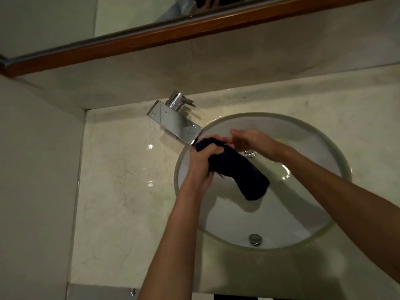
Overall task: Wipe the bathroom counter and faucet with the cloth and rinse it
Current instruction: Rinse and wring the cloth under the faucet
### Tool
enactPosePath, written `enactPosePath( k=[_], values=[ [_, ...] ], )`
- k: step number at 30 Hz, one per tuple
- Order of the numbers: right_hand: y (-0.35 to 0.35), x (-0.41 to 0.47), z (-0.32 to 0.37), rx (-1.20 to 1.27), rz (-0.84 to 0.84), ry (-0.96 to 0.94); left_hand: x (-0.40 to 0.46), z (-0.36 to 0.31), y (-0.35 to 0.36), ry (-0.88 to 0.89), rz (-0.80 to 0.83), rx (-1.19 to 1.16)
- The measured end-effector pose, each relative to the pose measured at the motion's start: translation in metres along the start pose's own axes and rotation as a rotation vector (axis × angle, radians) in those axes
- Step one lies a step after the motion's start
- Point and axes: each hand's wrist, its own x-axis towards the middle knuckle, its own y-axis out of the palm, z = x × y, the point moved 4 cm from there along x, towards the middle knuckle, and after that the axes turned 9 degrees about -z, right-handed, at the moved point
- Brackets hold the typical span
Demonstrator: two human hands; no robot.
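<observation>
A dark blue cloth (242, 172), rolled into a thick bundle, hangs over the round white sink basin (337, 169). My left hand (201, 163) grips the cloth's upper end just under the spout of the flat chrome faucet (173, 122). My right hand (249, 139) sits beside the top of the cloth, fingers fairly straight and wet, its fingertips touching the cloth near my left hand. The lower end of the cloth dangles free above the basin. Whether water runs from the spout I cannot tell.
The marble counter (121, 180) spreads left of the basin, wet and shiny in spots. A chrome drain (250, 153) shows behind the cloth, an overflow fitting (255, 239) at the basin's near wall. A wood-framed mirror (151, 37) hangs above, a wall (36, 169) at left.
</observation>
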Motion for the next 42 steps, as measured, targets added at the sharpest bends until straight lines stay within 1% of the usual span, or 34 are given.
enactPosePath(
  k=[2,3,4,7,8,10,11,13,14,16,18,20,21,22,24,25,26,28,29,30,32,34,36,37,39,40,42],
  values=[
    [0.009,-0.022,-0.023,0.142,0.244,0.179,0.002,0.002,0.012,-0.08,0.057,-0.091],
    [0.014,-0.035,-0.029,0.249,0.336,0.25,0.002,0.002,0.018,-0.114,0.07,-0.112],
    [0.017,-0.047,-0.032,0.351,0.394,0.292,0.003,0.004,0.023,-0.147,0.082,-0.138],
    [0.029,-0.078,-0.033,0.555,0.543,0.338,0.004,0.008,0.04,-0.246,0.12,-0.238],
    [0.036,-0.087,-0.032,0.626,0.63,0.333,0.003,0.012,0.045,-0.272,0.146,-0.287],
    [0.048,-0.103,-0.03,0.89,0.841,0.317,-0.001,0.019,0.055,-0.322,0.222,-0.402],
    [0.053,-0.11,-0.031,1.04,0.898,0.339,-0.006,0.021,0.058,-0.336,0.286,-0.498],
    [0.06,-0.119,-0.032,1.239,0.904,0.36,-0.015,0.03,0.061,-0.374,0.418,-0.627],
    [0.063,-0.125,-0.028,1.302,0.917,0.333,-0.018,0.032,0.06,-0.331,0.435,-0.628],
    [0.066,-0.135,-0.016,1.399,0.937,0.281,-0.013,0.027,0.059,-0.228,0.382,-0.607],
    [0.068,-0.139,-0.008,1.389,0.898,0.298,-0.006,0.022,0.057,-0.237,0.395,-0.635],
    [0.063,-0.14,-0.004,1.285,0.85,0.288,-0.003,0.023,0.058,-0.324,0.428,-0.675],
    [0.058,-0.141,0.002,1.198,0.785,0.276,0.001,0.023,0.058,-0.391,0.449,-0.666],
    [0.054,-0.139,0.004,1.1,0.664,0.309,0.006,0.025,0.056,-0.413,0.402,-0.581],
    [0.044,-0.13,0.003,0.803,0.277,0.381,0.016,0.028,0.051,-0.417,0.251,-0.319],
    [0.039,-0.122,-0.002,0.625,0.077,0.353,0.023,0.031,0.048,-0.417,0.168,-0.2],
    [0.036,-0.115,-0.003,0.451,-0.084,0.299,0.03,0.035,0.044,-0.415,0.092,-0.085],
    [0.037,-0.102,-0.012,0.123,-0.298,0.213,0.04,0.043,0.04,-0.384,-0.003,0.141],
    [0.038,-0.096,-0.021,-0.043,-0.355,0.197,0.044,0.048,0.038,-0.345,-0.048,0.257],
    [0.04,-0.091,-0.031,-0.177,-0.377,0.196,0.045,0.052,0.035,-0.297,-0.098,0.365],
    [0.044,-0.084,-0.049,-0.35,-0.379,0.195,0.047,0.063,0.027,-0.195,-0.174,0.542],
    [0.049,-0.081,-0.058,-0.42,-0.375,0.176,0.048,0.07,0.02,-0.106,-0.222,0.694],
    [0.053,-0.081,-0.061,-0.412,-0.372,0.167,0.048,0.071,0.017,-0.082,-0.242,0.757],
    [0.053,-0.081,-0.06,-0.371,-0.361,0.174,0.048,0.07,0.016,-0.098,-0.242,0.732],
    [0.049,-0.086,-0.051,-0.204,-0.283,0.185,0.041,0.056,0.017,-0.192,-0.213,0.569],
    [0.047,-0.09,-0.045,-0.065,-0.215,0.208,0.036,0.047,0.017,-0.265,-0.16,0.462],
    [0.04,-0.103,-0.035,0.312,-0.041,0.326,0.023,0.029,0.016,-0.42,0.063,0.214]
  ],
)
